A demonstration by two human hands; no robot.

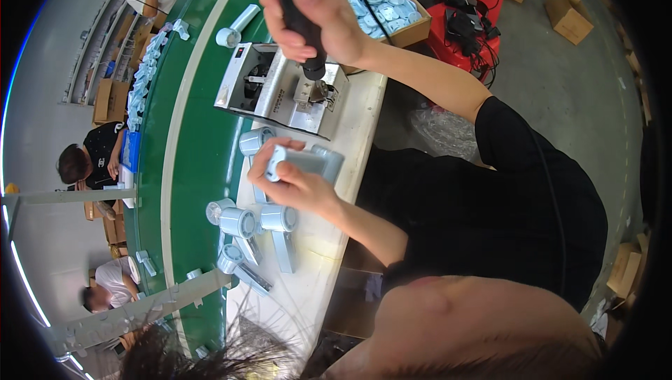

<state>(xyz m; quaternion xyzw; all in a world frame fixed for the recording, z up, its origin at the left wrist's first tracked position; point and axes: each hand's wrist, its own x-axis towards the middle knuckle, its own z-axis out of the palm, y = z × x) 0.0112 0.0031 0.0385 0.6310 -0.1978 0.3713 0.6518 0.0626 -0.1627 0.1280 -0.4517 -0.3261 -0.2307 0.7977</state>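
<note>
My right hand (318, 19), at the top, is closed round a black electric screwdriver (297, 9). The screwdriver's tip points down at the pick-up spot of a silver screw feeder (287, 96) and appears to touch it. Below the feeder, my left hand (297, 184) grips a light-blue handheld fan (311, 163), its handle end showing between thumb and fingers. Beside that hand, several more light-blue fans (238, 222) lie on the white worktop (322, 240), some with their handles' inner side exposed.
A green conveyor belt (199, 135) runs past the worktop, with another fan (238, 26) on it. A cardboard box (413, 30) of light-blue plastic parts stands at the top, near a red stool (483, 2) bearing black adapters and cables. Several people work across the belt.
</note>
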